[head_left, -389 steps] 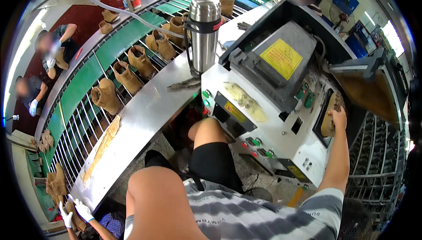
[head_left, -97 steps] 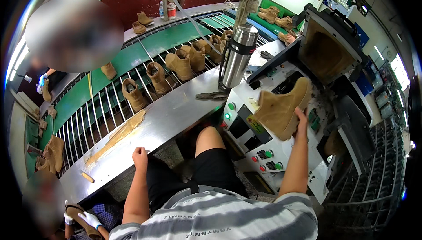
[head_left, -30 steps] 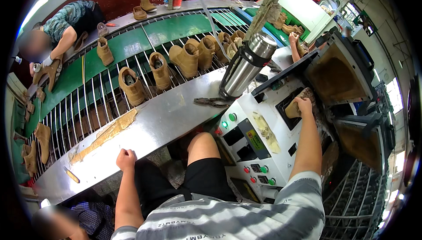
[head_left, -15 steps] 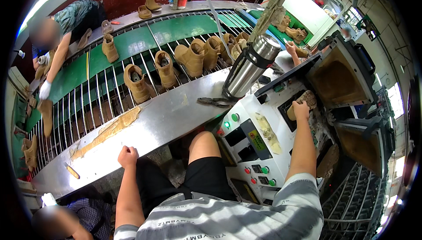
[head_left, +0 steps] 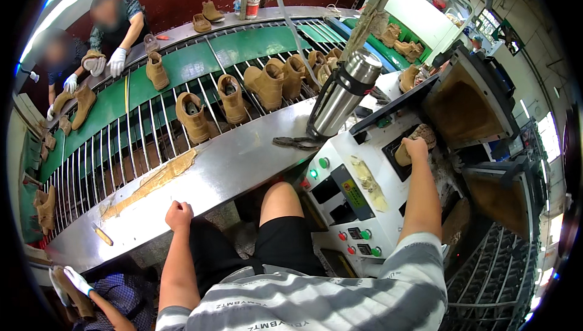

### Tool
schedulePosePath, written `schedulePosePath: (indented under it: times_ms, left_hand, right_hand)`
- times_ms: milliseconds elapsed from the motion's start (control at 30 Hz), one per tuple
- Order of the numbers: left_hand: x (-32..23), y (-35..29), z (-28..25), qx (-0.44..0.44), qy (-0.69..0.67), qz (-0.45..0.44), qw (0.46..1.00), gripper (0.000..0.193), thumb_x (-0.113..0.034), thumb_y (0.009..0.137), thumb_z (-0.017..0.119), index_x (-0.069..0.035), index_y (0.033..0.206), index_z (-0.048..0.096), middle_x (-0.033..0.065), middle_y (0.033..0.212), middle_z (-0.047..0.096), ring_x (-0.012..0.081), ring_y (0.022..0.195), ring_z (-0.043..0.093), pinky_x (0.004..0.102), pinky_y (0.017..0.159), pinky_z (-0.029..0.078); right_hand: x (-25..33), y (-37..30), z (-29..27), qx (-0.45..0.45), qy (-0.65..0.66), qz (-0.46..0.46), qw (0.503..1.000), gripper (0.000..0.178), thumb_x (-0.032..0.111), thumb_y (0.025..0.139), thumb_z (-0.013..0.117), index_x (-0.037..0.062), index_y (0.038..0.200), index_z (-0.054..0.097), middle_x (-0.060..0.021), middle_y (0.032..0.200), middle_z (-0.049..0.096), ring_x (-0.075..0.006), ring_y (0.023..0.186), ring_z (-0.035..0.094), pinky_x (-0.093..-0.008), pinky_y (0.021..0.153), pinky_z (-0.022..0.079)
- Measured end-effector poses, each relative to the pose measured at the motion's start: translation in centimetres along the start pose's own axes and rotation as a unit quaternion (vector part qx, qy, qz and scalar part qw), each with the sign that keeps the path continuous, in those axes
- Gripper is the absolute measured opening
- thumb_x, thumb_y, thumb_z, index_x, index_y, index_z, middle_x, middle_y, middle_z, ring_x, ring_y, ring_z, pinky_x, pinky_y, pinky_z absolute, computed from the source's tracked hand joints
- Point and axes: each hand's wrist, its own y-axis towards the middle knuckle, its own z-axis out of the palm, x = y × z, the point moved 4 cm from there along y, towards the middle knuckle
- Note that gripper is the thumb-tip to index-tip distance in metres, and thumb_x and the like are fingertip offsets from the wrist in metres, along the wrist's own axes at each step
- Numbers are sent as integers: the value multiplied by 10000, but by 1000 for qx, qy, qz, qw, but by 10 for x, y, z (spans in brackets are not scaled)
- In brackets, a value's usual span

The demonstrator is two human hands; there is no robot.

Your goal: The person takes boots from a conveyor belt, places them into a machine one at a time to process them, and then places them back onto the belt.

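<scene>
My right hand point(head_left: 415, 148) grips a tan boot point(head_left: 424, 135) with its sole turned up, at the dark opening on top of a white machine point(head_left: 340, 149). Part of the boot is covered by my fingers. Beside it the machine's hinged lid point(head_left: 464, 106) stands raised, brown on its inner side. Over the near edge of the metal table point(head_left: 255, 143), my left hand point(head_left: 179, 215) is closed in a loose fist, and nothing shows in it. A pair of dark pliers point(head_left: 297, 143) lies on the metal near a steel thermos point(head_left: 346, 94).
Several tan boots point(head_left: 264, 85) stand on the roller conveyor point(head_left: 133, 143) beyond the table. A yellow-handled cutter point(head_left: 102, 234) lies at the left. Two people with white gloves point(head_left: 117, 62) work across the line; another person's gloved hand point(head_left: 78, 281) holds a boot at lower left.
Across the line, one person has straightened and a second is now visible; a boot there has moved up. The lower-left person now holds a boot in view. My hands stay nearly still.
</scene>
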Motion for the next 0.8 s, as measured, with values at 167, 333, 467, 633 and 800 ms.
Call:
schedulePosePath:
  times_ms: [167, 333, 467, 633, 800]
  left_hand:
    - [2, 1, -3, -11, -10, -3, 1000, 249, -285, 786, 583, -70, 659, 574, 127, 640, 620, 331, 604, 597, 422, 580, 471]
    - [-1, 0, -6, -9, 4, -6, 1000, 252, -290, 788, 584, -72, 660, 573, 123, 643, 622, 332, 610, 600, 429, 586, 471]
    - [2, -2, -8, -4, 14, -4, 1000, 256, -300, 788, 585, -76, 664, 573, 120, 649, 624, 333, 619, 603, 433, 597, 472]
    - [-6, -1, -6, 3, 7, -57, 998, 269, -312, 810, 568, -76, 684, 590, 136, 679, 635, 335, 665, 617, 436, 622, 475]
    - [-31, 13, 49, 77, -79, -96, 989, 270, -296, 822, 549, -75, 851, 700, 156, 841, 694, 340, 806, 658, 431, 724, 504]
  right_hand:
    - [0, -16, 2, -145, 39, -15, 989, 642, 409, 661, 685, 93, 1216, 612, -185, 1219, 611, -327, 1115, 591, -439, 925, 477]
    - [7, -26, -9, -115, 50, -12, 992, 695, 448, 675, 676, 76, 1255, 585, -202, 1206, 616, -318, 1138, 584, -404, 947, 468]
    - [3, -18, -2, -54, 11, -4, 998, 748, 476, 737, 634, 103, 1364, 470, -204, 1334, 509, -368, 1213, 513, -473, 972, 445]
    - [-3, -25, -1, -53, 21, -3, 998, 777, 462, 748, 622, 118, 1411, 409, -191, 1394, 451, -402, 1231, 484, -492, 989, 432]
    - [-35, -46, 14, -89, 46, -108, 989, 702, 478, 865, 553, 126, 1449, 383, -187, 1481, 344, -380, 1343, 343, -464, 1076, 344]
